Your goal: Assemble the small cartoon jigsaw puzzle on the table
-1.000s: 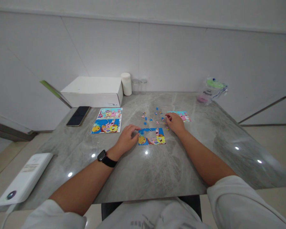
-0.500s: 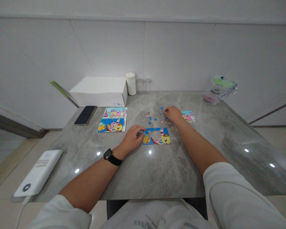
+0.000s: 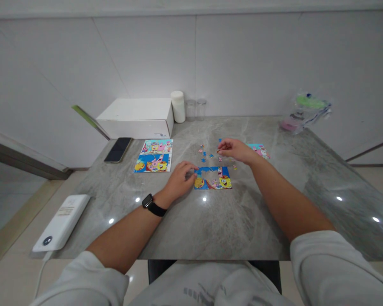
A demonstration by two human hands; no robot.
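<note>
A partly filled blue cartoon puzzle [image 3: 225, 182] lies on the grey table, with a gap in its upper middle. My left hand [image 3: 180, 180] rests at its left edge, fingers apart, thumb and index by the border. Several loose puzzle pieces [image 3: 203, 160] are scattered behind the puzzle. Over the right side of these pieces is my right hand [image 3: 234, 149], thumb and index pinched on a small puzzle piece [image 3: 218, 151]. A pink and blue picture card [image 3: 259, 150] lies partly behind my right wrist. The printed reference sheet [image 3: 153, 156] lies to the left.
A phone [image 3: 118, 150] lies left of the sheet. Behind stand a white box [image 3: 134, 119], a white bottle [image 3: 178, 107] and two clear jars [image 3: 201, 110]. A plastic bag [image 3: 306, 111] sits at the back right, a white power bank [image 3: 62, 222] at the left edge.
My right hand has shifted slightly relative to the pieces, its fingers now over their right side. The whole view has moved a little; my left hand stays at the puzzle's edge.
</note>
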